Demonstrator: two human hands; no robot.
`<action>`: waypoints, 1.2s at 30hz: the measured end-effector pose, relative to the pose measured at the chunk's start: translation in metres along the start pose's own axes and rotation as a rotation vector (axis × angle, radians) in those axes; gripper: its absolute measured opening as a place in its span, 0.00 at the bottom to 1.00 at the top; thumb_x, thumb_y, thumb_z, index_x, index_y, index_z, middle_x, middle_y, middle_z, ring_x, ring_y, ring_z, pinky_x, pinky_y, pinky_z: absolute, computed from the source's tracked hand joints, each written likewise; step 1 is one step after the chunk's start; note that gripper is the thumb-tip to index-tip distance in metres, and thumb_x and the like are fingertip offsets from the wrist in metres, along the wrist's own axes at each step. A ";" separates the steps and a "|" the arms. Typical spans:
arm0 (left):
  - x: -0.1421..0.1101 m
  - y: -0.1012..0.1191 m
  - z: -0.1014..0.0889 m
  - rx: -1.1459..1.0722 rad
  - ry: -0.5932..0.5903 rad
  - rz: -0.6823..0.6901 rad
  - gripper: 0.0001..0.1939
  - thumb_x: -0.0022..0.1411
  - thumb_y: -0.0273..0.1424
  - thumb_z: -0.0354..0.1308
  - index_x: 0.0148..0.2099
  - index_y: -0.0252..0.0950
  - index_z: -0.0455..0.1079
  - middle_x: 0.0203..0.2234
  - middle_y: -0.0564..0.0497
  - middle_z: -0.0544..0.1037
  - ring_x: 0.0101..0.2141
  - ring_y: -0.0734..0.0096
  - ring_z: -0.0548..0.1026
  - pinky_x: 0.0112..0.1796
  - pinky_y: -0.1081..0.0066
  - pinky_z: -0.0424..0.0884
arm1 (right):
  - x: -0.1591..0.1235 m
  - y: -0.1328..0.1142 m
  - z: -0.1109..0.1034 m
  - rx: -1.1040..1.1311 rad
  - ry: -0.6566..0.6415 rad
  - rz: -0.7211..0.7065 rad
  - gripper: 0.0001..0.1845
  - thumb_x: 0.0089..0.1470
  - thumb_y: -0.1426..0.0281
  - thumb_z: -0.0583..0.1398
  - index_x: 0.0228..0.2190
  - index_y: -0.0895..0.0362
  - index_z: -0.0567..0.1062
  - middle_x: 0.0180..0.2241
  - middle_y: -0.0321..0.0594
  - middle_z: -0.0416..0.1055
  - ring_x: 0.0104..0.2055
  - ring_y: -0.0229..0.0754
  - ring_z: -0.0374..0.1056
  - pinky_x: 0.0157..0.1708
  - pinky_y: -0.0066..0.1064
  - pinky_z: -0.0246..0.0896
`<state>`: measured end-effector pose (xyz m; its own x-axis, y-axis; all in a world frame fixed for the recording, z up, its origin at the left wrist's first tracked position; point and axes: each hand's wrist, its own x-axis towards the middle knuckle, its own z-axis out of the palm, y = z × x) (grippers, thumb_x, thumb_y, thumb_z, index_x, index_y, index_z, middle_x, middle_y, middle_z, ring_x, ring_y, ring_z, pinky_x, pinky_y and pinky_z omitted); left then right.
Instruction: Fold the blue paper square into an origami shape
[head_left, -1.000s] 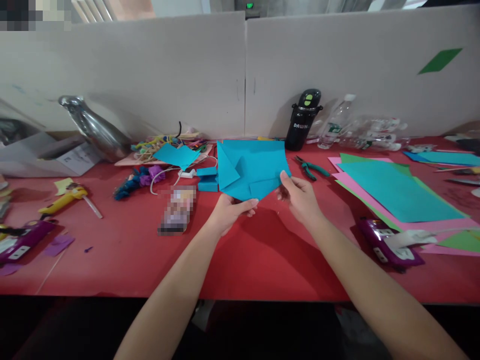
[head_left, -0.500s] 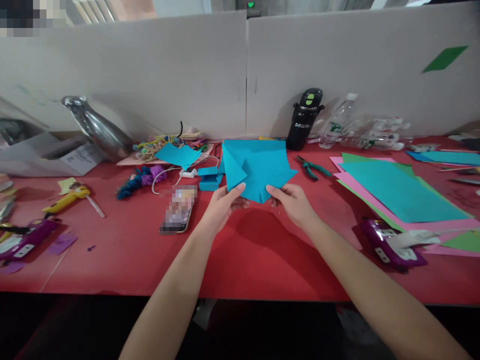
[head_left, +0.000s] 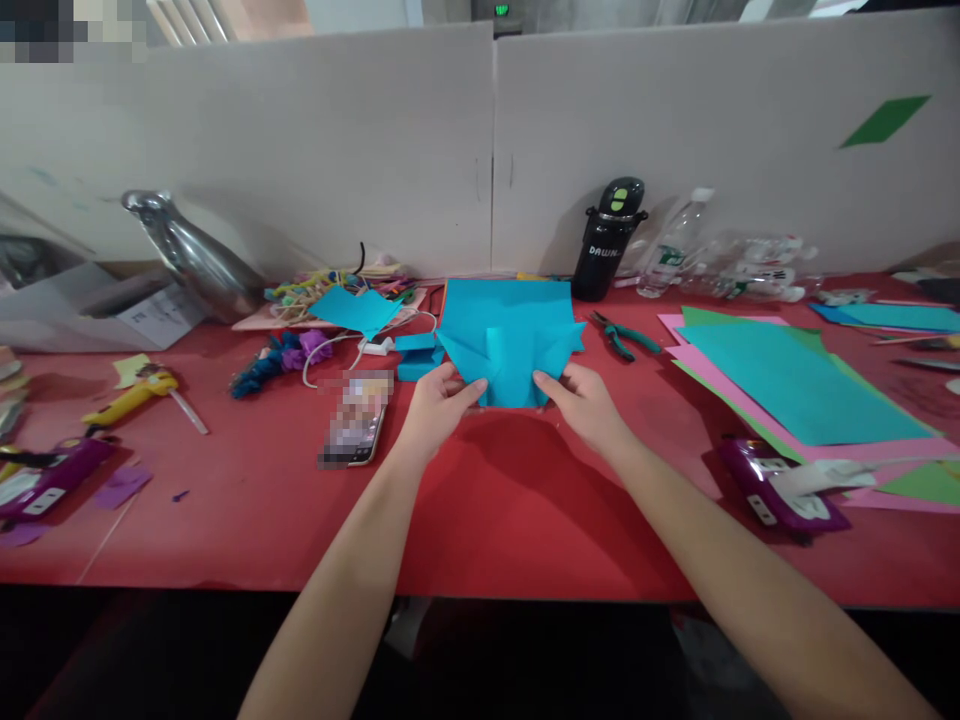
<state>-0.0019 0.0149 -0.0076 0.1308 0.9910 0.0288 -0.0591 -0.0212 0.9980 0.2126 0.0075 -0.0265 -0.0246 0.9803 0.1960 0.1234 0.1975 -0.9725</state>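
Observation:
A folded piece of blue paper [head_left: 514, 360] is held up over the table in both hands, its creased panels facing me and pointed corners sticking out at each side. My left hand [head_left: 442, 400] pinches its lower left edge between thumb and fingers. At the lower right edge, my right hand [head_left: 577, 400] grips it the same way. Behind its upper edge shows a flat blue area [head_left: 510, 300]; I cannot tell whether this belongs to the same paper. A small folded blue paper piece [head_left: 418, 358] stands just left of it.
Pliers [head_left: 624, 335], a black bottle [head_left: 604, 245] and coloured paper sheets [head_left: 802, 380] are to the right, with a purple power strip [head_left: 780, 490] in front. Leftward lie a phone [head_left: 358, 418], a yellow glue gun [head_left: 131, 398] and a steel jug [head_left: 195, 255]. A white partition [head_left: 337, 150] stands behind.
My right hand has moved left and down along the paper's lower edge. The paper's folds have shifted; the large left flap has turned and the lower part now bulges in the middle.

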 end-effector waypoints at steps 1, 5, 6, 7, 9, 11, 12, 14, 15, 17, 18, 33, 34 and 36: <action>0.001 0.000 -0.001 -0.021 0.006 0.002 0.18 0.52 0.43 0.70 0.38 0.35 0.74 0.29 0.51 0.79 0.31 0.67 0.78 0.35 0.67 0.78 | 0.000 0.001 -0.001 -0.014 -0.002 -0.008 0.21 0.55 0.53 0.62 0.23 0.54 0.65 0.22 0.33 0.62 0.25 0.38 0.59 0.26 0.31 0.55; 0.002 0.000 -0.003 -0.041 0.068 0.040 0.18 0.55 0.45 0.68 0.35 0.34 0.74 0.28 0.50 0.79 0.32 0.65 0.78 0.35 0.67 0.77 | 0.001 0.000 -0.001 -0.047 0.019 -0.047 0.20 0.55 0.53 0.63 0.23 0.54 0.67 0.22 0.32 0.62 0.24 0.37 0.57 0.25 0.30 0.53; 0.002 0.000 -0.004 -0.025 0.083 0.052 0.18 0.54 0.45 0.68 0.33 0.34 0.74 0.26 0.50 0.79 0.32 0.65 0.78 0.35 0.68 0.76 | 0.001 0.000 -0.001 -0.045 0.015 -0.047 0.20 0.55 0.53 0.63 0.24 0.54 0.67 0.22 0.32 0.62 0.24 0.37 0.58 0.25 0.30 0.53; 0.002 0.001 -0.004 -0.008 0.094 0.060 0.18 0.54 0.45 0.68 0.31 0.34 0.74 0.25 0.51 0.79 0.31 0.66 0.78 0.34 0.69 0.75 | 0.001 0.000 -0.001 -0.046 0.011 -0.046 0.20 0.55 0.53 0.63 0.24 0.54 0.67 0.22 0.32 0.62 0.24 0.37 0.57 0.25 0.30 0.53; 0.001 0.003 -0.004 0.017 0.112 0.065 0.19 0.53 0.45 0.68 0.29 0.34 0.72 0.24 0.51 0.78 0.30 0.67 0.76 0.31 0.71 0.73 | 0.002 0.001 -0.001 -0.063 0.010 -0.048 0.21 0.55 0.52 0.63 0.22 0.54 0.66 0.20 0.32 0.60 0.23 0.37 0.56 0.24 0.30 0.51; 0.001 0.004 -0.003 0.029 0.136 0.051 0.20 0.53 0.46 0.68 0.25 0.35 0.69 0.22 0.53 0.76 0.26 0.70 0.74 0.26 0.74 0.69 | 0.002 0.001 -0.001 -0.088 0.019 -0.054 0.23 0.54 0.52 0.63 0.21 0.54 0.65 0.20 0.31 0.57 0.23 0.36 0.53 0.24 0.30 0.49; 0.001 0.004 -0.004 0.032 0.152 0.044 0.22 0.54 0.46 0.68 0.24 0.35 0.67 0.21 0.53 0.74 0.25 0.71 0.73 0.23 0.75 0.66 | 0.003 0.001 -0.002 -0.096 0.022 -0.057 0.23 0.54 0.52 0.63 0.21 0.54 0.64 0.19 0.31 0.56 0.23 0.36 0.52 0.23 0.30 0.48; 0.002 0.005 -0.005 0.032 0.193 0.051 0.24 0.55 0.47 0.67 0.22 0.36 0.62 0.18 0.55 0.69 0.22 0.75 0.69 0.19 0.77 0.60 | 0.003 0.002 -0.002 -0.105 0.024 -0.061 0.23 0.54 0.52 0.63 0.20 0.54 0.64 0.19 0.31 0.55 0.23 0.36 0.51 0.23 0.31 0.46; 0.002 0.004 -0.006 0.028 0.211 0.066 0.25 0.56 0.47 0.66 0.21 0.36 0.61 0.18 0.55 0.67 0.21 0.76 0.68 0.18 0.77 0.58 | 0.002 0.001 -0.002 -0.108 0.025 -0.063 0.23 0.54 0.52 0.63 0.20 0.54 0.64 0.19 0.30 0.55 0.22 0.36 0.50 0.23 0.31 0.46; 0.003 0.004 -0.008 0.012 0.232 0.109 0.25 0.56 0.45 0.67 0.21 0.36 0.59 0.17 0.55 0.66 0.22 0.76 0.68 0.18 0.78 0.57 | 0.002 0.001 -0.002 -0.114 0.024 -0.066 0.23 0.55 0.53 0.62 0.20 0.54 0.63 0.19 0.30 0.53 0.22 0.35 0.50 0.23 0.31 0.45; 0.004 0.003 -0.008 0.000 0.235 0.126 0.24 0.55 0.44 0.67 0.21 0.36 0.59 0.17 0.55 0.66 0.22 0.76 0.68 0.18 0.78 0.58 | 0.002 0.001 -0.002 -0.114 0.021 -0.067 0.23 0.55 0.53 0.62 0.20 0.54 0.62 0.19 0.30 0.53 0.22 0.35 0.49 0.23 0.31 0.45; 0.013 -0.006 -0.015 -0.207 0.366 0.231 0.15 0.53 0.41 0.69 0.35 0.35 0.74 0.27 0.53 0.78 0.29 0.71 0.76 0.32 0.72 0.75 | -0.002 0.000 0.003 -0.098 -0.009 -0.095 0.22 0.56 0.55 0.62 0.21 0.55 0.63 0.20 0.31 0.54 0.23 0.34 0.50 0.23 0.29 0.46; 0.014 -0.007 -0.015 -0.204 0.381 0.243 0.15 0.53 0.41 0.69 0.35 0.35 0.75 0.27 0.53 0.78 0.28 0.72 0.76 0.32 0.72 0.75 | -0.002 -0.001 0.004 -0.099 -0.011 -0.094 0.22 0.56 0.55 0.62 0.20 0.55 0.63 0.20 0.31 0.55 0.23 0.34 0.51 0.23 0.29 0.47; 0.015 -0.007 -0.015 -0.214 0.392 0.243 0.15 0.53 0.41 0.69 0.35 0.35 0.75 0.26 0.53 0.78 0.27 0.72 0.76 0.31 0.72 0.75 | -0.003 -0.001 0.005 -0.104 -0.009 -0.091 0.23 0.56 0.54 0.62 0.20 0.55 0.63 0.20 0.31 0.55 0.23 0.34 0.51 0.23 0.29 0.47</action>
<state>-0.0148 0.0317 -0.0152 -0.2907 0.9368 0.1945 -0.2483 -0.2702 0.9302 0.2080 0.0046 -0.0262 -0.0491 0.9584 0.2813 0.2219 0.2850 -0.9325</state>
